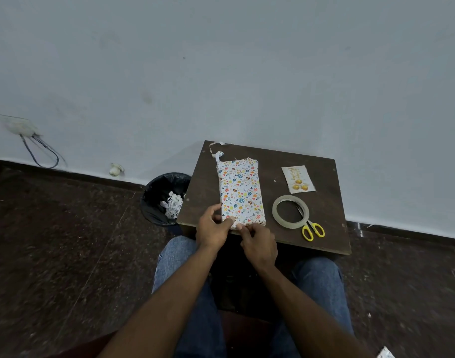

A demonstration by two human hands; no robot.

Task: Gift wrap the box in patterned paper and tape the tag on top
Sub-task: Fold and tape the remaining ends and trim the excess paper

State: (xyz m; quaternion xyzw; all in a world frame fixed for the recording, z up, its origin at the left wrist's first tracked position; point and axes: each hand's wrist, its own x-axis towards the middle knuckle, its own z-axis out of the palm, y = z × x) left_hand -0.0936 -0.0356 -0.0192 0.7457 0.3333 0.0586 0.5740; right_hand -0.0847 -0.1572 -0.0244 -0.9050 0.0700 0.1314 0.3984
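Person seated at a small dark brown table (278,244), denim-clad legs under it; the box (240,192), wrapped in white patterned paper with coloured egg and heart prints, lies flat on the left half of the tabletop, long side running away from the person, near end at the table's front edge; far end paper looks folded into a blunt point. Left hand (212,228) grips the near left corner of the box, thumb on top of the paper, fingers curled round the side and end; right hand (258,244) sits just beside it at the near end, fingertips pinching the paper flap at the box's lower edge; the two hands are touching or almost touching, cannot tell which. Tag (298,179), a cream card with gold lettering and yellow round shapes, lies flat on the right far part of the table, apart from the box. Tape roll (290,211), clear, lies flat right of the box, near it; yellow-handled scissors (313,229) lie partly under or through the roll, handles pointing to the front right. A thin paper strip (216,151) curls at the far left corner of the table. Black-lined bin (164,197) with crumpled patterned scraps stands on the floor left of the table, against it; grey-blue wall (221,73) behind, socket with loose cables (40,151) low on the left.
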